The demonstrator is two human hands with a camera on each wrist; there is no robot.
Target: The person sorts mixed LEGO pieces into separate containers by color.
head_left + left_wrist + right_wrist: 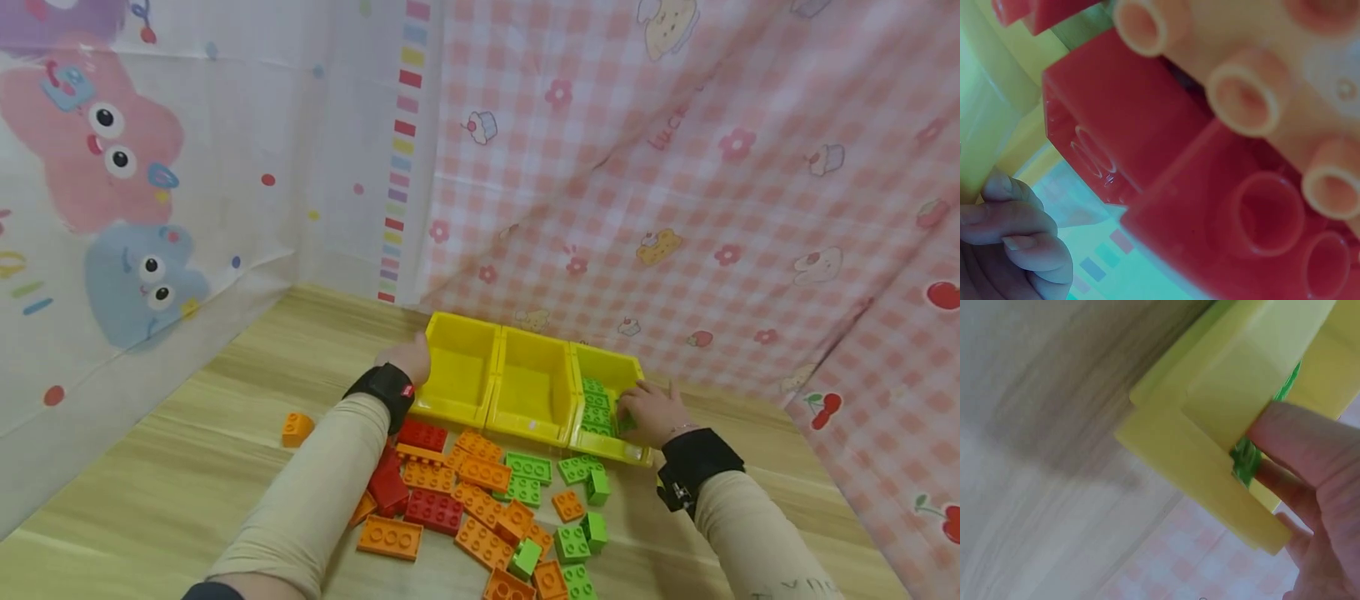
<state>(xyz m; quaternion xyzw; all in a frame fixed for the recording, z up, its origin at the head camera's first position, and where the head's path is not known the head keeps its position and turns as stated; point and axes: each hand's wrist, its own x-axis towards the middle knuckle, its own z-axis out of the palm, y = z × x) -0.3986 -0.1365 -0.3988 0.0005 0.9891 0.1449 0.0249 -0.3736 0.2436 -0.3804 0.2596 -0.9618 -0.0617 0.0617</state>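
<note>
Three yellow bins stand joined in a row. My left hand (408, 360) grips the side wall of the left bin (459, 367), and its curled fingers (1032, 240) show beside the yellow wall in the left wrist view. Several green bricks (596, 404) lie inside the right bin (611, 450). Reaching over that bin's right wall, my right hand (654, 412) pinches a green brick (1246, 461) between thumb and finger, partly hidden by the hand and the wall. The middle bin (532, 383) has nothing in it.
In front of the bins lie loose red bricks (433, 510), orange bricks (390, 537) and green bricks (573, 543). One orange brick (297, 428) sits apart on the left of the wooden table (225, 417). Printed cloth (570, 183) hangs behind the bins.
</note>
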